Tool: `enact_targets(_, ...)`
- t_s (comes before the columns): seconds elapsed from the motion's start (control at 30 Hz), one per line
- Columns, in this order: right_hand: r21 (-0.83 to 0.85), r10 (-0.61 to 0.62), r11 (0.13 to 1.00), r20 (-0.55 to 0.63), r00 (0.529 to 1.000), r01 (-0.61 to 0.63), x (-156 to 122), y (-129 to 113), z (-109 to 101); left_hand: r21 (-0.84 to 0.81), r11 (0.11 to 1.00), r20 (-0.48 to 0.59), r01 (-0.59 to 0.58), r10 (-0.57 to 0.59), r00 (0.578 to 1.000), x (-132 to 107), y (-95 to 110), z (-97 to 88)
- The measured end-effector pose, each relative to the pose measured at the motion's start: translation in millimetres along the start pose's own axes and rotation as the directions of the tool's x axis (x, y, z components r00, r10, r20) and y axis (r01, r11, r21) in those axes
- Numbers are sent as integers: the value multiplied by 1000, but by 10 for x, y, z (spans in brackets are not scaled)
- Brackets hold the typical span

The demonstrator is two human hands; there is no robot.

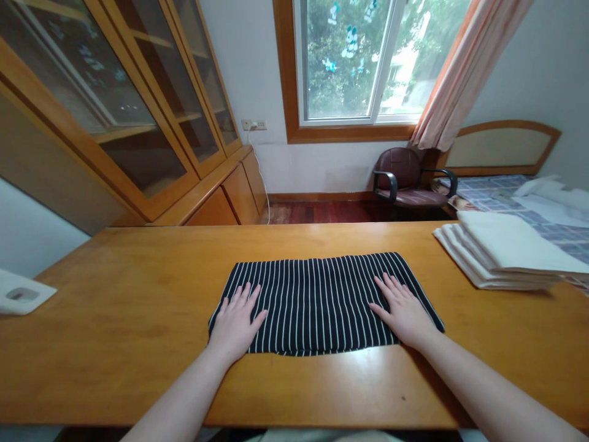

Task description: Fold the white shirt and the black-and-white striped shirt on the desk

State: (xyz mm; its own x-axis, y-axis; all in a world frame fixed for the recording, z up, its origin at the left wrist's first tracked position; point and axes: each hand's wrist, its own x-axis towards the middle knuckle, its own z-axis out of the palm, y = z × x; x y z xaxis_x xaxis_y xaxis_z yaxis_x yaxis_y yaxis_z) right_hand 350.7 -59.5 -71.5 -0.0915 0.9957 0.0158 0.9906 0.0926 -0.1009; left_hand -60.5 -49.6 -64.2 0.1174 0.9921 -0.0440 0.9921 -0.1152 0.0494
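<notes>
A black cloth with thin white stripes point(317, 304) lies folded into a wide rectangle on the wooden table point(115, 368). Its stripes run from the far edge to the near edge, and the near edge bulges slightly toward me. My left hand point(237, 322) rests palm down on the cloth's left end, fingers spread. On the right end, my right hand point(405, 310) lies flat in the same way, its thumb pointing inward. Neither hand grips the fabric.
Folded white cloths point(501, 252) are stacked at the table's right side. A white object with an oval slot point(25, 293) sits at the left edge. Beyond the table are a glass-fronted cabinet point(184, 123), a maroon armchair point(402, 178) and a bed point(488, 187).
</notes>
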Motion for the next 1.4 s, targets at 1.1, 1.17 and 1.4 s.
enact_targets(1.1,285,-710,673,-8,704,682,-78,-1978,-339,-177,983,-118,-41,20,993,1147,-462,-141)
enact_targets(1.17,240,-686,702,-24,727,670,-68,-2127,-247,-145,987,-147,-72,51,988,1115,-458,-108)
enact_targets(1.4,65,-680,730,-37,733,680,-24,-2386,-65,-101,987,-98,-126,116,988,964,-401,-226)
